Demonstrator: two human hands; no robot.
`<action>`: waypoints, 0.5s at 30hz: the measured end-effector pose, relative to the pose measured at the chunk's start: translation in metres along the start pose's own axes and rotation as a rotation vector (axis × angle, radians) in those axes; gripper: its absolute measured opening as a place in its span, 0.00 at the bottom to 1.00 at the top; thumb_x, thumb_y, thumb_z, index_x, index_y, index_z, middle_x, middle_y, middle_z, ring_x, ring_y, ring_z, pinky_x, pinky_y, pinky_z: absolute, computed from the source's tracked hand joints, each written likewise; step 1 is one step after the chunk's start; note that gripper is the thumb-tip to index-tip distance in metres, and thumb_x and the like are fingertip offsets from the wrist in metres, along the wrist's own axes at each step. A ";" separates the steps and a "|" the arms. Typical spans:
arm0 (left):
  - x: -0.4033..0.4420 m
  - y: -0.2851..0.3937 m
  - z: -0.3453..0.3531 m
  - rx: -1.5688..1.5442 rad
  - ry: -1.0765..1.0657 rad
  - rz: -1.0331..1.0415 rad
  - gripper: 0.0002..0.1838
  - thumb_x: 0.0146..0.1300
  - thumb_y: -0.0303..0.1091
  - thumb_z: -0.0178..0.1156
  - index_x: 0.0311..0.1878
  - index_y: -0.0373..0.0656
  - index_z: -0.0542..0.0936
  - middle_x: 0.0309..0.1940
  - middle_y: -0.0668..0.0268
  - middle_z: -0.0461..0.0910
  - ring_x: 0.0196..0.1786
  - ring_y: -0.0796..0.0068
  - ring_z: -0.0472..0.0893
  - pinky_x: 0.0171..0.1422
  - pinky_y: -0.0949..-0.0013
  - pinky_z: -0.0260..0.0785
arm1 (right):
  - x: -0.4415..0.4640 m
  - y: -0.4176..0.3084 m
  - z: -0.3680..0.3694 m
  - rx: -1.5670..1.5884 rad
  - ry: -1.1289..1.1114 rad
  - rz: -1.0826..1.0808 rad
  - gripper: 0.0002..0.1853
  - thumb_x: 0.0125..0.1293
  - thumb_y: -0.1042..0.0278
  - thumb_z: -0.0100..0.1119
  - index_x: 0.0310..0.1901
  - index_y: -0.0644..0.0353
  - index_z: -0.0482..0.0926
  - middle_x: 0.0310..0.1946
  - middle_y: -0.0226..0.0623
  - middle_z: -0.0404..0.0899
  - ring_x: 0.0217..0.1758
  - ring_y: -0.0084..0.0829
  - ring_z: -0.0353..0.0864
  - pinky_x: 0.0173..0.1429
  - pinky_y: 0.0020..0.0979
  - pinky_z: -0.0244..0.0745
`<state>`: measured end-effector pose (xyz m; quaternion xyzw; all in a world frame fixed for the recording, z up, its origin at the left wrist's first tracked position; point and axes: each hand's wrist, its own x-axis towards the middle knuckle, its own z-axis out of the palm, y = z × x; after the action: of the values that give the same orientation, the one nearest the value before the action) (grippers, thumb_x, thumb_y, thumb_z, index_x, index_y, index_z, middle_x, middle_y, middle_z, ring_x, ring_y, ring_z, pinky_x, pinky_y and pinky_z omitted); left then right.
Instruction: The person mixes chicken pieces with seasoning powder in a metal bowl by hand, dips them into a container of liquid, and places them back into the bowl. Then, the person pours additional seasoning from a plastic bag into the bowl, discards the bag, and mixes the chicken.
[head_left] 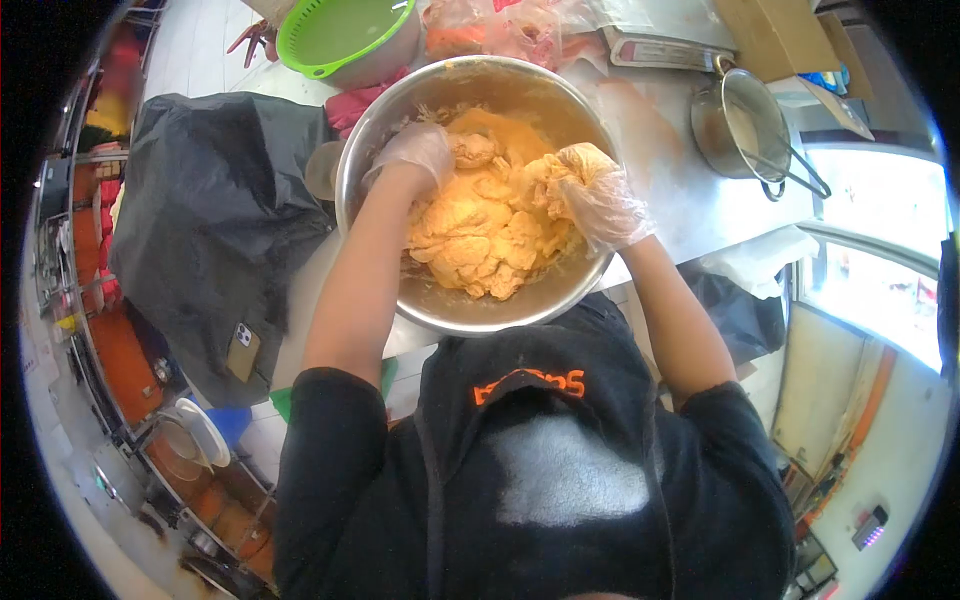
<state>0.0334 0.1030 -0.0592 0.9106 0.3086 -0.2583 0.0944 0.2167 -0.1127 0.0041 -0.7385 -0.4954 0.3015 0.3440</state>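
At the bottom of the frame, nearest the camera, a dark top with orange lettering (528, 386) is seen, and from its sleeves both forearms are stretched toward the metal bowl (440, 300) at upper centre. Within the bowl, the coated pieces (465, 240) are heaped in the middle and toward the lower edge, their surfaces covered in a rough, pale orange layer. By the right hand (603, 205), gloved in thin clear plastic, a crumbly coated lump (560, 180) is clutched at the right side of the bowl. The left hand (415, 155), likewise gloved, is set at the bowl's left side, close to another piece (473, 150); its fingers are hidden, so whether anything is grasped there cannot be told. As a judgement, the coating looks well advanced, since the upper faces of the heap are covered throughout; the undersides are not shown. Loose orange powder (515, 130) is left at the far side of the bowl, not taken up by the pieces, and none of them is seen set out elsewhere. Beyond, a pot (740, 125) is stood on the table (685, 220) at upper right, and a green colander (335, 45) is placed at upper left.
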 end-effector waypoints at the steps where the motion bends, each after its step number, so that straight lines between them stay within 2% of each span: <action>1: 0.003 0.000 0.002 0.151 -0.012 0.112 0.17 0.69 0.33 0.50 0.53 0.42 0.85 0.53 0.53 0.84 0.57 0.53 0.83 0.61 0.54 0.76 | -0.001 0.000 0.000 0.005 0.008 0.008 0.12 0.67 0.69 0.54 0.49 0.63 0.80 0.43 0.47 0.82 0.49 0.43 0.80 0.57 0.39 0.75; 2: 0.003 0.001 0.006 0.158 -0.014 0.120 0.17 0.69 0.33 0.50 0.53 0.42 0.85 0.53 0.53 0.84 0.57 0.53 0.83 0.61 0.54 0.76 | 0.001 -0.001 0.000 0.025 0.010 0.007 0.12 0.67 0.69 0.54 0.48 0.63 0.80 0.43 0.46 0.82 0.48 0.42 0.81 0.57 0.39 0.75; 3: -0.007 0.005 -0.002 -0.261 0.063 -0.004 0.16 0.68 0.32 0.51 0.54 0.43 0.84 0.52 0.52 0.84 0.57 0.53 0.83 0.61 0.55 0.75 | 0.002 -0.002 0.001 0.042 0.011 0.004 0.12 0.67 0.69 0.54 0.48 0.63 0.81 0.42 0.44 0.83 0.48 0.40 0.81 0.57 0.38 0.75; 4: -0.007 0.006 -0.003 -0.468 0.094 -0.071 0.16 0.68 0.31 0.52 0.54 0.43 0.84 0.52 0.52 0.84 0.56 0.53 0.83 0.62 0.56 0.75 | 0.003 -0.001 0.001 0.043 0.016 0.004 0.12 0.67 0.69 0.54 0.48 0.63 0.81 0.42 0.44 0.83 0.48 0.40 0.81 0.57 0.38 0.75; 5: -0.008 0.007 -0.005 -0.678 0.140 -0.131 0.16 0.68 0.31 0.52 0.54 0.44 0.84 0.52 0.52 0.84 0.56 0.54 0.83 0.62 0.56 0.75 | 0.005 -0.001 0.002 0.216 -0.009 0.116 0.11 0.67 0.69 0.55 0.48 0.62 0.81 0.41 0.42 0.84 0.46 0.36 0.81 0.54 0.37 0.76; 6: 0.001 0.004 0.003 -0.567 0.127 -0.035 0.15 0.67 0.31 0.55 0.54 0.44 0.84 0.51 0.52 0.84 0.56 0.55 0.83 0.62 0.57 0.75 | 0.005 -0.001 0.003 0.387 -0.036 0.229 0.11 0.67 0.69 0.56 0.48 0.62 0.81 0.40 0.39 0.84 0.43 0.33 0.82 0.52 0.35 0.77; 8: 0.011 0.003 0.016 -0.450 0.116 0.062 0.15 0.66 0.31 0.57 0.55 0.44 0.83 0.50 0.52 0.84 0.55 0.55 0.83 0.62 0.58 0.74 | 0.005 -0.008 0.002 0.478 -0.051 0.269 0.11 0.67 0.68 0.57 0.48 0.61 0.81 0.39 0.37 0.85 0.41 0.30 0.82 0.49 0.34 0.78; 10: 0.015 0.005 0.018 -0.941 0.305 -0.135 0.15 0.62 0.30 0.64 0.52 0.44 0.83 0.47 0.56 0.85 0.50 0.60 0.84 0.58 0.63 0.75 | 0.006 -0.021 -0.003 0.569 -0.063 0.305 0.11 0.66 0.68 0.58 0.47 0.61 0.82 0.37 0.34 0.85 0.38 0.27 0.81 0.46 0.32 0.78; 11: 0.015 0.000 0.018 -0.938 0.305 -0.128 0.15 0.62 0.30 0.64 0.52 0.44 0.83 0.47 0.56 0.85 0.50 0.60 0.84 0.58 0.63 0.75 | 0.006 -0.029 -0.007 0.461 -0.081 0.329 0.10 0.66 0.69 0.60 0.47 0.61 0.81 0.39 0.32 0.84 0.41 0.24 0.80 0.47 0.29 0.78; 12: 0.009 -0.006 0.012 -1.000 0.386 -0.023 0.16 0.59 0.30 0.67 0.51 0.42 0.83 0.45 0.59 0.85 0.48 0.65 0.84 0.55 0.66 0.75 | 0.006 -0.033 -0.009 0.354 -0.097 0.354 0.11 0.66 0.70 0.62 0.48 0.61 0.80 0.40 0.29 0.82 0.43 0.21 0.78 0.48 0.27 0.77; 13: 0.003 -0.009 0.006 -1.058 0.465 0.084 0.17 0.57 0.30 0.71 0.51 0.40 0.83 0.43 0.61 0.85 0.45 0.70 0.83 0.53 0.69 0.75 | 0.006 -0.030 -0.008 0.359 -0.088 0.357 0.11 0.66 0.70 0.62 0.48 0.61 0.80 0.40 0.29 0.82 0.43 0.21 0.78 0.48 0.27 0.77; 14: -0.002 -0.007 0.001 -1.054 0.458 0.094 0.17 0.57 0.30 0.71 0.51 0.40 0.83 0.43 0.61 0.85 0.45 0.70 0.83 0.53 0.69 0.75 | 0.006 -0.022 -0.004 0.369 -0.064 0.345 0.10 0.65 0.67 0.63 0.45 0.59 0.82 0.37 0.31 0.83 0.39 0.23 0.79 0.45 0.29 0.77; 15: -0.008 -0.005 -0.002 -1.389 0.461 0.139 0.16 0.57 0.30 0.71 0.48 0.39 0.83 0.42 0.63 0.85 0.44 0.74 0.83 0.51 0.71 0.75 | 0.006 -0.015 0.001 0.381 -0.042 0.334 0.09 0.64 0.63 0.63 0.42 0.57 0.84 0.34 0.33 0.85 0.36 0.26 0.81 0.42 0.31 0.77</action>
<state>0.0255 0.1032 -0.0534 0.6896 0.3548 0.2015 0.5984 0.2099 -0.1029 0.0151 -0.7256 -0.3077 0.4574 0.4120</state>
